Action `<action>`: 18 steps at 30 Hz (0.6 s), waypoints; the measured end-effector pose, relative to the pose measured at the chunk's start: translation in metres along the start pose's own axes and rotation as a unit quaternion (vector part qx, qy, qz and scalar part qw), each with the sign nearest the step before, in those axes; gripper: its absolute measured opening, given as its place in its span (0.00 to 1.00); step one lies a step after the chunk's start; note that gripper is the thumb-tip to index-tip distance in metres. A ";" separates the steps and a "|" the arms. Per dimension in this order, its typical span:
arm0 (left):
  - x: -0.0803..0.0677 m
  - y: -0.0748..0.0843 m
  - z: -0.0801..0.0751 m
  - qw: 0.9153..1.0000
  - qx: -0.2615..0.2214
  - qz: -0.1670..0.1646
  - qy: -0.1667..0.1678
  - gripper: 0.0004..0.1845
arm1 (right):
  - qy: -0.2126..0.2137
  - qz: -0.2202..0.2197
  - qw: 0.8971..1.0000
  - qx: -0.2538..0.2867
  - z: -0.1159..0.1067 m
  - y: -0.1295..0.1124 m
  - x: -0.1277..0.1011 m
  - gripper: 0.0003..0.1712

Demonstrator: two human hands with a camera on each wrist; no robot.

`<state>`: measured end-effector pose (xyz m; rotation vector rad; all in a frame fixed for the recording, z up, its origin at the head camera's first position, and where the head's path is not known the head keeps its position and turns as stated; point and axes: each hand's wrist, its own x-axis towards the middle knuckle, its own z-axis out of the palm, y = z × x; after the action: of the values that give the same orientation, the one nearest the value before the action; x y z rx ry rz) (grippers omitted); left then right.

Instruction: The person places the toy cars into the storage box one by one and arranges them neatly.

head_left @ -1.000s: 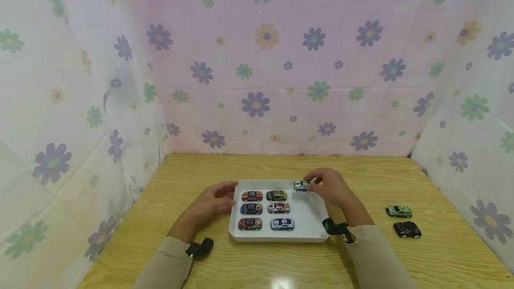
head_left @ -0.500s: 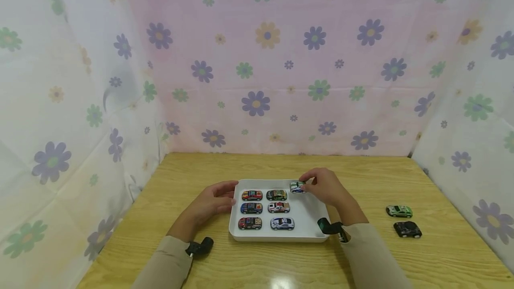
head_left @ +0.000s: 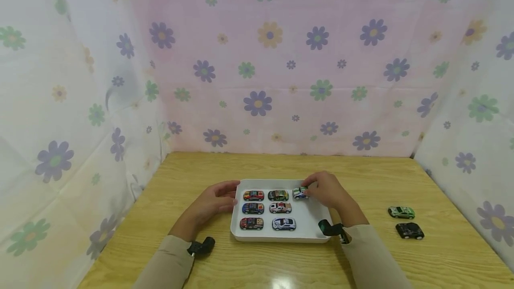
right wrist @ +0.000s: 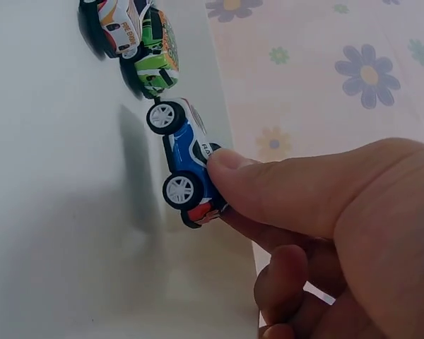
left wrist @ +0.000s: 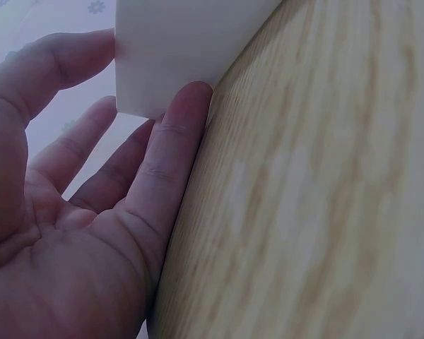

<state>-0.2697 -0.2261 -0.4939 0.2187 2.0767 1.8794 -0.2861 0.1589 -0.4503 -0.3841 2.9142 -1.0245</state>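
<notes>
In the head view, my right hand [head_left: 328, 191] pinches a white, blue and green toy car [head_left: 300, 193] between thumb and fingers, over the far right part of a white tray [head_left: 281, 238]. The right wrist view shows the same car's blue side and white-rimmed wheels, with its shadow beside it on the tray. Its front end is close to a green toy car [right wrist: 155, 60]. My left hand [head_left: 210, 204] touches the tray's left side from outside, and in the left wrist view its fingertips [left wrist: 187, 102] rest against the tray's wall, fingers fairly straight.
Several toy cars stand in two columns in the tray, such as a red one [head_left: 251, 223] and a white one [head_left: 283, 224]. On the wooden table [head_left: 249, 266], to the right, lie a green car [head_left: 401, 212] and a black car [head_left: 409, 230]. Flowered cloth surrounds the table.
My right hand has carried the pinched toy car slightly left, then nearer and lower, in line with the tray's far row. My left hand stays against the tray.
</notes>
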 end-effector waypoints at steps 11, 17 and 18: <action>0.002 0.000 0.000 1.000 0.001 -0.004 0.001 0.35 | 0.000 0.051 0.999 -0.010 0.001 0.000 0.002 0.08; 0.001 0.000 0.000 1.000 0.000 -0.004 0.003 0.35 | -0.002 0.043 0.999 -0.018 0.001 0.000 0.002 0.08; 0.001 0.000 0.001 1.000 0.000 -0.004 0.002 0.35 | -0.002 0.042 0.999 -0.019 0.001 0.000 0.002 0.08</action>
<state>-0.2705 -0.2252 -0.4938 0.2067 2.0771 1.8775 -0.2876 0.1577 -0.4515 -0.2611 2.9218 -0.9568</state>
